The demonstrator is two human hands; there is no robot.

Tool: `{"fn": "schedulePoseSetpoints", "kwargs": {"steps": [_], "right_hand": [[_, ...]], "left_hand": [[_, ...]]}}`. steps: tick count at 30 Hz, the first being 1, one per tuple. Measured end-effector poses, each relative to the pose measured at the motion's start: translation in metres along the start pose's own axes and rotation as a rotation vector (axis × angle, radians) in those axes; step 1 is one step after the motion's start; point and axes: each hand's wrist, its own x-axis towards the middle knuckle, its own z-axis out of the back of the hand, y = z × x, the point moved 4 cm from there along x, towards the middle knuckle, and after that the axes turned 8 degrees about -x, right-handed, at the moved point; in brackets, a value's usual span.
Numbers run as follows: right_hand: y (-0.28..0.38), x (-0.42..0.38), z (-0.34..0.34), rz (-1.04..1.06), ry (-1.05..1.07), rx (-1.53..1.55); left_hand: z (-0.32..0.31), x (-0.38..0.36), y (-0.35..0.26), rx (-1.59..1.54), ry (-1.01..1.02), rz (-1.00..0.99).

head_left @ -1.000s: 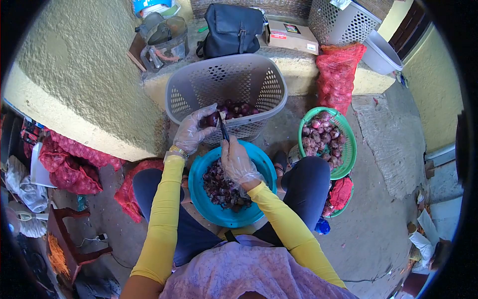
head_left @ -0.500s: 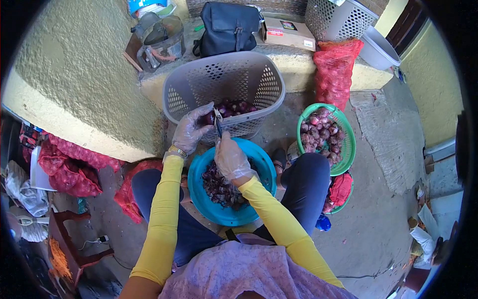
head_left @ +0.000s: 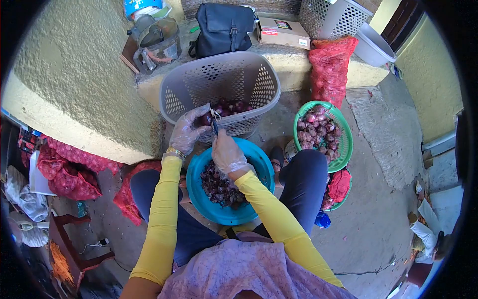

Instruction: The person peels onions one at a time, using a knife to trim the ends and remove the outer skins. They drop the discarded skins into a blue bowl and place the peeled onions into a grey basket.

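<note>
My left hand (head_left: 188,129), in a clear plastic glove, grips a red onion (head_left: 205,118) near the front rim of the grey laundry basket (head_left: 167,110). My right hand (head_left: 229,155), gloved as well, is closed around the dark handle of a small knife (head_left: 215,125). The blade lies against the onion's right side, beside pale root strands. Several peeled red onions (head_left: 234,106) are inside the basket. Below both hands, a blue basin (head_left: 195,197) between my legs holds a heap of dry purple onion skins (head_left: 219,185).
At right a green basket (head_left: 347,149) carries unpeeled onions (head_left: 318,130). A red mesh sack (head_left: 331,70) leans on the ledge, where a black backpack (head_left: 226,30) and a cardboard box (head_left: 285,34) sit. More onion sacks (head_left: 74,174) lie left, near a small wooden stool (head_left: 69,234).
The view has shifted slightly. The knife and right hand have moved a little against the onion, and pale strands now show more at the blade. Both grips are kept.
</note>
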Motion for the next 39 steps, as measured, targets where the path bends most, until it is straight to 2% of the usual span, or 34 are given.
{"fn": "schedulePoseSetpoints", "kwargs": {"steps": [2, 6, 14, 16, 20, 23, 25, 29, 34, 38, 39], "right_hand": [[0.001, -0.004, 0.003, -0.048, 0.060, 0.013], [-0.005, 0.004, -0.010, -0.008, 0.012, 0.029], [-0.006, 0.001, -0.013, -0.081, 0.051, 0.009], [-0.003, 0.000, -0.008, -0.102, 0.071, 0.013], [-0.004, -0.007, -0.010, -0.119, 0.087, 0.038], [-0.006, -0.006, -0.011, -0.093, 0.074, 0.070], [-0.010, -0.007, -0.010, -0.058, 0.032, 0.082], [-0.012, -0.010, -0.003, -0.012, 0.001, 0.135], [-0.010, -0.013, 0.000, 0.007, -0.009, 0.140], [-0.008, -0.016, 0.001, 0.036, -0.031, 0.147], [-0.007, -0.016, 0.003, 0.036, -0.030, 0.146]], "left_hand": [[-0.001, -0.001, -0.001, 0.035, 0.016, 0.006], [0.000, -0.002, 0.013, -0.040, -0.014, -0.008], [-0.001, -0.004, 0.017, -0.096, -0.064, -0.040], [-0.001, -0.004, 0.009, 0.039, -0.073, -0.037], [0.001, -0.004, 0.012, 0.044, -0.042, -0.031], [0.004, -0.004, 0.021, 0.000, -0.040, -0.045], [0.001, -0.003, 0.024, -0.112, -0.037, 0.062], [-0.006, -0.003, 0.010, -0.294, -0.106, 0.040], [-0.004, -0.004, 0.015, -0.263, -0.119, 0.115], [0.002, -0.004, 0.015, -0.202, -0.078, 0.067], [0.006, -0.002, 0.010, 0.041, -0.059, -0.025]]}}
